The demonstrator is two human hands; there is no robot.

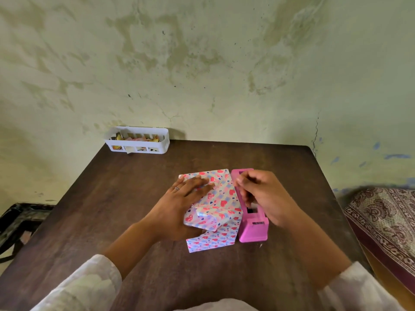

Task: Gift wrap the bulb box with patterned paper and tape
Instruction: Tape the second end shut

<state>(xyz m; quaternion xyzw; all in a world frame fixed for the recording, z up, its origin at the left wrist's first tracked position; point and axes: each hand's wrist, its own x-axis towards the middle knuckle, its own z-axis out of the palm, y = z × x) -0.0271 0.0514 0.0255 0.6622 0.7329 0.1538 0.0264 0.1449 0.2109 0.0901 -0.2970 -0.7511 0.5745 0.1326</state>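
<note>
Bulb box (213, 198), already covered in heart-patterned paper (210, 242), lies near the middle of the dark wooden bench (125, 198), its long side running from 12 to 6 o'clock. The left hand (179, 205) lies flat on its top, fingers straight and spread toward 1 o'clock, pressing the paper down; this grip is wide, with nothing curled around the box. A ring shows on one finger. At the near end the paper is folded into a raised flap, and a loose flat flap lies on the bench at 6 o'clock from the box.

The right hand (262, 196) hovers at 3 o'clock from the box, over the pink tape dispenser (252, 227), its fingers curled in a narrow grip. Whether they pinch a piece of tape cannot be told; the fingertips are blurred and nothing clear shows between them. The dispenser stands touching or just beside the right edge of the wrapped box, parallel to it.

At 11 o'clock, at the far edge of the bench against the stained wall, sits a white slotted basket (137, 140) holding coloured scraps. White sleeves cover both forearms. At 4 o'clock, off the bench, lies a patterned cloth (381, 221).
</note>
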